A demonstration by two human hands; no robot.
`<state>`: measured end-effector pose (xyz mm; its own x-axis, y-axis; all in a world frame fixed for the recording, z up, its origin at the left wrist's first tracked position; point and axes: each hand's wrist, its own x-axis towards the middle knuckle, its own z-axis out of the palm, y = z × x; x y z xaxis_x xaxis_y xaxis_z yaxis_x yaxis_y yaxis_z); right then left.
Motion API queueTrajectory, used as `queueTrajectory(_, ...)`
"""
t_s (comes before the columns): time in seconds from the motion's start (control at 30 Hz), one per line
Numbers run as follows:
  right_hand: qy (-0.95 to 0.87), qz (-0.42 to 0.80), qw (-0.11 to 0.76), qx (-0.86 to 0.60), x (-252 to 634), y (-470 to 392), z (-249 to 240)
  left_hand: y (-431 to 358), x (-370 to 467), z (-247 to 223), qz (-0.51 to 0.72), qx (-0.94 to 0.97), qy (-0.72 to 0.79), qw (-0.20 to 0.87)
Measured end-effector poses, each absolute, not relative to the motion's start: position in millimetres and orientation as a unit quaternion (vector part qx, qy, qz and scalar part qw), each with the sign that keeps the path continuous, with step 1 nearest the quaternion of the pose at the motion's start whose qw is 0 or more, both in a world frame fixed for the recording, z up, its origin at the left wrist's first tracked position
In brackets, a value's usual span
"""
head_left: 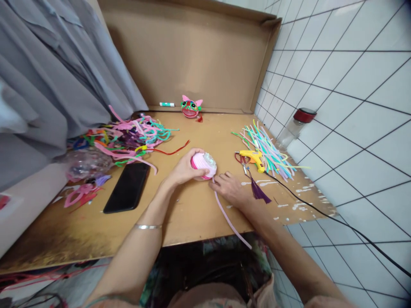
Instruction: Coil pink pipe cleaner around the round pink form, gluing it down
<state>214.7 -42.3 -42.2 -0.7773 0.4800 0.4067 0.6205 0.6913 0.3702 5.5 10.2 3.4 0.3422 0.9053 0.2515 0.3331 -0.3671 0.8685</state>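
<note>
My left hand (186, 168) is wrapped round a small rounded form (203, 162) covered in pink and pale pink coils, with a clear, glassy-looking end facing right. Close against its lower right side, my right hand (226, 185) pinches a pale pink pipe cleaner (228, 220). The strip's loose tail hangs down past the table's front edge, and its upper end meets the wrapped form. What exactly the fingertips press on is partly hidden.
A yellow glue gun (252, 159) with a black cord lies right, beside a purple tassel (259, 191) and a bundle of pipe cleaners (268, 147). Left are a black phone (126, 187) and a tangled pipe-cleaner pile (138, 132). A lion-head figure (190, 107) stands at the back.
</note>
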Motion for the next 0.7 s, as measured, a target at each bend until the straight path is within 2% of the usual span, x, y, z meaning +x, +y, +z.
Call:
queueTrajectory(0.07, -0.904, -0.230, 0.132, -0.334, 216, -40, -45, 10, 6, 4, 0.384, 0.730, 0.426, 0.371)
queueTrajectory(0.13, -0.896, -0.213, 0.159, -0.354, 219, -38, -46, 10, 6, 3, 0.384, 0.728, 0.427, 0.374)
queueTrajectory(0.3, -0.822, -0.192, 0.391, -0.367, 231, -43, -41, 12, 5, 0, 0.387, 0.728, 0.416, 0.385)
queueTrajectory(0.37, -0.791, -0.196, 0.453, -0.362, 231, -47, -36, 12, 5, -1, 0.388, 0.725, 0.411, 0.393)
queueTrajectory(0.57, -0.780, -0.231, 0.511, -0.277, 218, -61, -26, 9, 8, -2, 0.387, 0.723, 0.385, 0.424)
queueTrajectory(0.7, -0.786, -0.229, 0.504, -0.275, 213, -66, -22, 8, 8, -3, 0.385, 0.730, 0.386, 0.413)
